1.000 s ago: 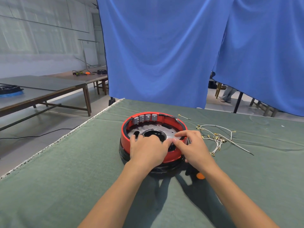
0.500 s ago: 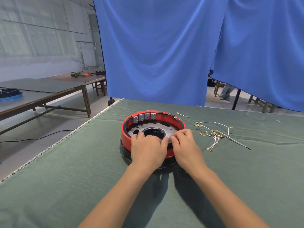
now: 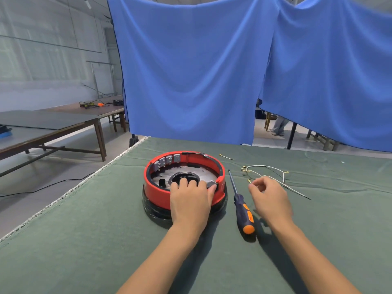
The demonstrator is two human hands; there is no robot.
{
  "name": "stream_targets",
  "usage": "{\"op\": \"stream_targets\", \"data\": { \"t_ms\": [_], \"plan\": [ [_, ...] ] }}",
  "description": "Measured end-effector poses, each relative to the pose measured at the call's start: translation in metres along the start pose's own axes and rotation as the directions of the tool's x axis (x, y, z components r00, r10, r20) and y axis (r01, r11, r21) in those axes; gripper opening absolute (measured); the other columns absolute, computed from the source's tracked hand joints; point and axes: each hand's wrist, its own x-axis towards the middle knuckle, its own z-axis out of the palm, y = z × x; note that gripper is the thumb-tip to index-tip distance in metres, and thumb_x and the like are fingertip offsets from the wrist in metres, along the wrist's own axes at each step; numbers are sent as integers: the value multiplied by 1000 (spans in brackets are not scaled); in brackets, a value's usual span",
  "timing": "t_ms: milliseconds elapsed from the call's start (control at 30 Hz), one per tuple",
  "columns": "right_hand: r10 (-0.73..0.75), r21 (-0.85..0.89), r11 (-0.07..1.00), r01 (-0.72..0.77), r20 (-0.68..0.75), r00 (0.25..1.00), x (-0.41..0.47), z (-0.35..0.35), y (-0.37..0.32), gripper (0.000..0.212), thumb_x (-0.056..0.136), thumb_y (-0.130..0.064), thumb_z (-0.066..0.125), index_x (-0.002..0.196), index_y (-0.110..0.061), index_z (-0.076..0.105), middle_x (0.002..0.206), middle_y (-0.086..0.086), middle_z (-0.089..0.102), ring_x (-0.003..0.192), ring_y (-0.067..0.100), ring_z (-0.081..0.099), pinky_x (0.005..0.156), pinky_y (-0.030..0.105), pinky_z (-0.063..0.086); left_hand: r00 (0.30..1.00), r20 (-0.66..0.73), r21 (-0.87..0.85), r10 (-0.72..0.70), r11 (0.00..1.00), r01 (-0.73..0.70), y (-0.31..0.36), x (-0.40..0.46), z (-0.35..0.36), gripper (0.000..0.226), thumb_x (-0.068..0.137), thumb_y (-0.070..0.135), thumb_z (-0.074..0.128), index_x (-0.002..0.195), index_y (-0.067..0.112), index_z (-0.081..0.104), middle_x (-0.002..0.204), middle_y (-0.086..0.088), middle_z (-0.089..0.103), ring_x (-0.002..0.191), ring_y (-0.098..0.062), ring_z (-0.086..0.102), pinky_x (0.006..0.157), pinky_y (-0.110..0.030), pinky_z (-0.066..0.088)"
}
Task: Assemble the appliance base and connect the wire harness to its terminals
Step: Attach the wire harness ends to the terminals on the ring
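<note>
two bare hands are seen over a green cloth (image 3: 89, 240) that covers the table. the base (image 3: 156, 193), a round unit with a red upper ring on a black lower part, is set on the cloth a little left of centre. inside the ring a metal plate (image 3: 204, 172) with a dark central opening is seen, and a row of grey terminals (image 3: 167, 160) is fixed along the far-left inner wall.

the left hand (image 3: 189, 203) is laid over the near rim of the base, palm down. its fingers are curled over the rim onto the plate, and a small grey part (image 3: 211, 184) is pinched between thumb and forefinger at the near-right inner edge.

the right hand (image 3: 270, 200) is held above the cloth, right of the base and clear of it. its fingers are loosely curled with thumb and forefinger close together; nothing is seen between them.

a screwdriver (image 3: 244, 211) with a dark and orange handle is laid flat between base and right hand, shaft pointed away, handle toward the viewer, touched by neither hand.

the harness (image 3: 266, 166), thin pale wires with small brass ends, is spread loose on the cloth beyond the right hand; the fingertips are near it, but contact cannot be told. a single short wire (image 3: 226, 157) is laid apart, just behind the base on the right.

a blue curtain (image 3: 191, 71) is hung behind the table. long tables (image 3: 53, 126) are stood at the left on a pale floor.
</note>
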Motion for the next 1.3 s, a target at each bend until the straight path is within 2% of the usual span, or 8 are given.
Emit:
{"op": "stream_targets", "data": {
  "t_ms": [133, 333, 500, 600, 733, 1000, 1167, 1300],
  "plan": [
    [192, -254, 951, -175, 42, 981, 8, -1, 29, 21, 90, -40, 51, 102, -23, 55, 111, 4, 58, 97, 30, 56, 77, 34, 42, 999, -52, -84, 14, 996, -19, -2, -1, 9, 44, 90, 40, 41, 64, 15, 65, 61, -4, 62, 62, -28, 57, 63, -38, 44],
    [281, -517, 821, -240, 1, 960, 26, 9, 22, 50, 94, -49, 45, 121, -7, 47, 122, 13, 60, 112, 34, 57, 83, 35, 43, 998, -49, -165, 32, 986, -40, -3, 0, 11, 42, 90, 38, 37, 70, 15, 66, 66, -3, 63, 65, -26, 58, 67, -38, 41],
    [369, -542, 795, -273, 75, 926, 37, 6, 21, 25, 91, -29, 51, 108, -13, 59, 116, 12, 62, 108, 32, 58, 75, 30, 37, 999, -22, -189, 34, 981, -38, -3, 0, 9, 43, 89, 38, 35, 70, 16, 66, 66, -1, 64, 64, -25, 58, 68, -37, 42],
    [419, -438, 839, -323, 141, 897, 43, 0, 25, 10, 81, -21, 53, 85, -12, 58, 95, 13, 64, 94, 34, 61, 73, 31, 40, 999, 0, -205, 35, 978, -35, -4, 1, 8, 43, 89, 38, 35, 70, 16, 66, 65, -1, 64, 64, -25, 58, 67, -37, 42],
    [410, -90, 912, -400, 207, 888, 44, 3, 21, 21, 79, -21, 50, 62, -10, 58, 58, 8, 61, 52, 26, 51, 55, 27, 38, 998, 46, -238, 38, 971, -26, -5, 2, 6, 46, 90, 40, 32, 73, 16, 67, 70, -1, 66, 68, -24, 59, 71, -37, 40],
    [68, 470, 862, -190, 265, 962, 20, 4, -7, 13, 87, -6, 59, 75, -6, 63, 67, 6, 69, 33, 15, 52, 33, 16, 31, 996, 85, -303, 33, 953, -6, -7, -1, 1, 41, 92, 40, 34, 84, 18, 68, 82, 2, 68, 79, -21, 59, 78, -37, 37],
    [-164, 648, 734, -203, 460, 873, 8, -11, -35, 10, 88, -7, 61, 84, -8, 70, 70, 6, 70, 36, 12, 49, 34, 15, 31, 1000, 10, -547, -10, 837, 14, -12, -2, -3, 32, 90, 32, 41, 88, 15, 68, 86, 1, 68, 81, -20, 60, 78, -36, 41],
    [-262, 646, 744, -172, 518, 814, -3, -14, -51, 11, 88, -8, 59, 88, -2, 69, 67, 6, 67, 37, 11, 46, 35, 17, 29, 993, 5, -639, -114, 763, 90, -21, -2, -6, 36, 90, 35, 38, 73, 17, 63, 68, 2, 65, 67, -24, 58, 59, -34, 36]
  ]
}}
